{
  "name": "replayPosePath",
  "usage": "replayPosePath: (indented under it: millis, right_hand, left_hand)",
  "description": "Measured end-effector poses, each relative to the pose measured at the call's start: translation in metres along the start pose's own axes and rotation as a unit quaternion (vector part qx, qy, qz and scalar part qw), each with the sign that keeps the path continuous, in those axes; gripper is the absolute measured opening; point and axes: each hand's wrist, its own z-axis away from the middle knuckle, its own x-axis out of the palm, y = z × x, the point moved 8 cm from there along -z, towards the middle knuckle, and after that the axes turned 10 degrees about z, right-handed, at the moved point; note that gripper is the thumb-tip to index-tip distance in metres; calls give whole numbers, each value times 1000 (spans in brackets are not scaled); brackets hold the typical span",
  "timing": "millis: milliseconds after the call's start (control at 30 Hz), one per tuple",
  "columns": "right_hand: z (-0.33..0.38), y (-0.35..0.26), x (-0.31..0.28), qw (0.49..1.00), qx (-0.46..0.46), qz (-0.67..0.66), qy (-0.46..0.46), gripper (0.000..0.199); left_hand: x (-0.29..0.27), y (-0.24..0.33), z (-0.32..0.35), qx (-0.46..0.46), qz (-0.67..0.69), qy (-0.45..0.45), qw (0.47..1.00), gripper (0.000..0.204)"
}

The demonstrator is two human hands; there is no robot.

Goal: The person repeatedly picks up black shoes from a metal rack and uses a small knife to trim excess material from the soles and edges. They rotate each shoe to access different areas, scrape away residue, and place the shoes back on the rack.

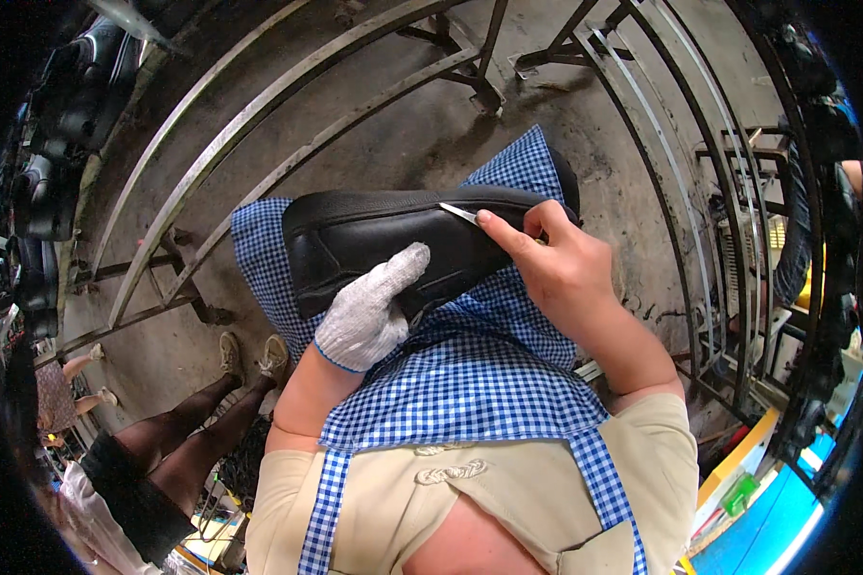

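Note:
A black leather shoe [374, 240] lies on its side across my lap, on a blue-and-white checked apron [470, 374]. My left hand [366, 311], in a white knitted glove, grips the shoe from below with the thumb pressed on its side. My right hand [561, 264] is bare and holds a thin metal blade [458, 213], the index finger stretched along it. The blade's tip touches the upper edge of the shoe near the sole seam.
Curved metal rack frames [259, 125] stand on the grey concrete floor ahead. More black shoes [58, 144] are stacked at the far left. Another person's legs [197, 422] stand at lower left. A blue and yellow bench edge [758, 479] sits at lower right.

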Motion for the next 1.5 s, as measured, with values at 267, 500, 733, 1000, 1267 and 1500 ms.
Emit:
replayPosePath:
  millis: [267, 500, 733, 1000, 1267, 1500]
  right_hand:
    - [-5, 1, 1, 998, 0, -58, -11, 47]
    - [-19, 6, 0, 978, 14, -206, 40, 42]
    - [-31, -20, -11, 973, -125, -131, 143, 43]
    - [-38, -26, -12, 985, -112, -103, 76, 29]
    - [-39, -25, -2, 989, -95, -98, 56, 37]
    - [-38, -17, 12, 989, -83, -125, 4, 37]
  left_hand:
    - [-1, 20, -3, 10, -20, -5, 1000, 54]
    - [-1, 16, -9, -22, 31, 5, 999, 48]
    - [3, 2, -8, -101, 110, 18, 989, 39]
    - [-4, 19, -13, -42, -7, 50, 998, 33]
    - [8, -7, -3, -32, -19, 14, 999, 39]
    - [12, -8, -1, -87, 25, -11, 996, 32]
